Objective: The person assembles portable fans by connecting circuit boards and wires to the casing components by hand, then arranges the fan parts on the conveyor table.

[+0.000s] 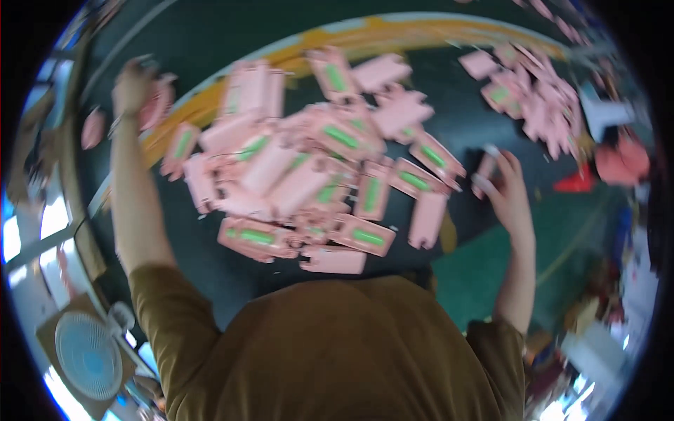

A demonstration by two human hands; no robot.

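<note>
The dark green bench [449, 119] fills most of the view, edged by a curved yellow band [393, 31] along its far side. Across its middle lies the main heap of pink cases [309, 168] — flat rectangular pieces, many with a green panel on the upper face, piled over one another and too blurred to count exactly, though well over twenty show. A second, smaller heap of pink pieces [533, 91] lies toward the far right, apart from the first. The person's brown shirt [337, 344] takes up the lower middle, and both bare forearms rise from it. The left arm stretches far out along the left edge of the main heap, and the left hand [132, 85] is closed around a pink case [156, 102] beyond the yellow band, well apart from the pile. The right arm is bent closer in, and the right hand [507, 188] holds a small pink piece [486, 168] between thumb and fingers, just right of the main heap. A red object [576, 182] lies on the bench just beyond that hand — its kind cannot be told. One white fan [88, 354] stands at the lower left, below the bench.
</note>
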